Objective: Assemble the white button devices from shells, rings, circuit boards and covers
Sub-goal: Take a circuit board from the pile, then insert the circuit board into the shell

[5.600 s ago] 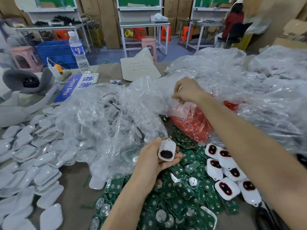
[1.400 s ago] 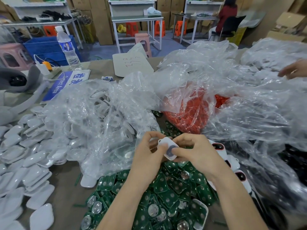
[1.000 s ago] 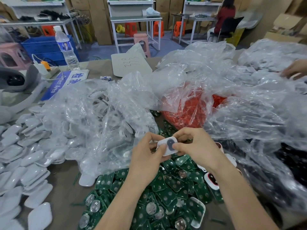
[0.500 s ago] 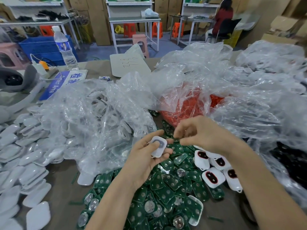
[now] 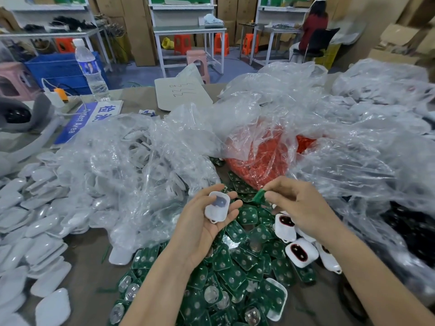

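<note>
A worker's hands hang side by side, near each other but not touching, over the far edge of a heap of green circuit boards (image 5: 235,267) spread on a brown table (image 5: 89,250). The left hand (image 5: 202,227), palm up, cradles a white shell (image 5: 217,207) with its hollow side facing up, thumb and fingers curled loosely round its edges. A grey round patch shows inside the shell. The right hand (image 5: 301,205), knuckles up, pinches a single green board (image 5: 259,196) between thumb and fingertips. It holds the board tilted just right of the shell, with a small gap between the two parts.

At the right edge of the heap, partly on it, lie several finished shells (image 5: 297,254), white with dark, red-rimmed openings. Just beyond the heap sits a clear bag of small orange parts (image 5: 259,158). Left of the heap, a crumpled clear bag (image 5: 131,165) holds white parts, and farther left, white covers (image 5: 35,231) lie in overlapping rows. More clear bags (image 5: 353,149) are piled to the right of the heap.

Well beyond it, on the table's far side, are a water bottle (image 5: 90,71), a blue sign (image 5: 80,123) and a white card with scribbles (image 5: 183,92). Farther off, a person in red (image 5: 314,22) sits at a workbench, back to the camera.
</note>
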The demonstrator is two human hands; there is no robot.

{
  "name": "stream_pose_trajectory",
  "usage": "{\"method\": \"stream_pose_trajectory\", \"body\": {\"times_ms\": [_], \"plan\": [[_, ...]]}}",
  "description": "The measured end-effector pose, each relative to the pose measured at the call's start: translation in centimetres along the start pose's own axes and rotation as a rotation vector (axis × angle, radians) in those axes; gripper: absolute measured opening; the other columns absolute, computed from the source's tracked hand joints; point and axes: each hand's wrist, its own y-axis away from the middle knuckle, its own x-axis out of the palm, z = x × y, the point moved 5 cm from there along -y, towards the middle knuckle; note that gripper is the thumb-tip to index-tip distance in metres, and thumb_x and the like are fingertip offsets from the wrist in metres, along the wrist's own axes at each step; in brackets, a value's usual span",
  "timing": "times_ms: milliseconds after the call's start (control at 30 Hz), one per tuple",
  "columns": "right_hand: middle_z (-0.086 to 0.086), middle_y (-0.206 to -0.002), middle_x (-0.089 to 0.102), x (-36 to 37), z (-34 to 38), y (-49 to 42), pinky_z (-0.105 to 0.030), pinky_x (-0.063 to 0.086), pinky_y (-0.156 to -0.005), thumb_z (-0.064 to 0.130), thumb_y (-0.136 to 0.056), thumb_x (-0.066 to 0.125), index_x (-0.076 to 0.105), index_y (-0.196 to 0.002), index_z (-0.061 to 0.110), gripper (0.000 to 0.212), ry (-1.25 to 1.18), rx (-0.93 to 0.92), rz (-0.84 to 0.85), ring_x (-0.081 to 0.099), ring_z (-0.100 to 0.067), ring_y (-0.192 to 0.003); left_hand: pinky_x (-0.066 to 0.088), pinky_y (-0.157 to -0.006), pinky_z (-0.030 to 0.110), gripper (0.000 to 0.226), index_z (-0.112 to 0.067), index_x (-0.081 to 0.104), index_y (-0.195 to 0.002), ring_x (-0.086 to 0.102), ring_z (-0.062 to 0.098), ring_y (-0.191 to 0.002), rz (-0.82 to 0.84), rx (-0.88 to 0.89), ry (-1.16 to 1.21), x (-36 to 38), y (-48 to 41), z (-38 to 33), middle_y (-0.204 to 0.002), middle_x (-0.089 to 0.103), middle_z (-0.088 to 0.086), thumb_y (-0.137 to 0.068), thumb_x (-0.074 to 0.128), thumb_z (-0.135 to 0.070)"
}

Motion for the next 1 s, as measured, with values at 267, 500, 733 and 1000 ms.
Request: {"method": "stream_pose_trajectory", "body": {"times_ms": [267, 500, 733, 1000], "plan": [[-0.028, -0.095, 0.070, 1.9, 0.1, 0.6, -0.026, 0.059, -0.068, -0.004, -0.093, 0.051, 0.061, -0.108, -0.007, 0.019, -0.720, 0.265, -0.041, 0.073, -0.032, -0.084, 0.061, -0.067, 0.033, 0.025, 0.001, 0.060, -0.113, 0.073, 0.034, -0.090, -0.008, -0.002, 0.018, 0.0, 0.0, 0.1, -0.101, 0.073, 0.022, -0.098, 0.040, 0.000], [-0.016, -0.089, 0.074, 2.5, 0.7, 1.0, -0.027, 0.059, -0.073, -0.010, -0.092, 0.049, 0.065, -0.111, 0.000, 0.026, -0.734, 0.256, 0.009, 0.072, -0.029, -0.089, 0.061, -0.066, 0.034, 0.032, 0.003, 0.059, -0.113, 0.073, 0.035, -0.088, 0.010, -0.014, 0.069, 0.3, 0.0, 0.2, -0.105, 0.070, 0.027, -0.093, 0.034, 0.006], [0.014, -0.085, 0.066, 3.8, 2.7, 2.9, -0.023, 0.055, -0.059, -0.003, -0.095, 0.048, 0.076, -0.085, 0.035, 0.048, -0.015, -0.042, -0.063, 0.067, -0.012, -0.063, 0.061, -0.074, 0.039, 0.039, 0.001, 0.057, -0.107, 0.071, 0.035, -0.098, 0.039, 0.026, 0.152, 0.2, -0.2, 0.1, -0.111, 0.068, 0.030, -0.071, 0.044, -0.002], [0.006, -0.096, 0.051, 6.8, 3.8, 3.2, -0.007, 0.038, -0.069, -0.013, -0.089, 0.050, 0.074, -0.106, 0.022, 0.046, 0.317, -0.246, -0.182, 0.046, 0.005, -0.075, 0.056, -0.079, 0.037, 0.027, -0.010, 0.052, -0.096, 0.068, 0.030, -0.093, 0.094, 0.094, 0.196, 0.5, 0.1, 0.1, -0.121, 0.064, 0.026, -0.070, 0.047, -0.008]]}}
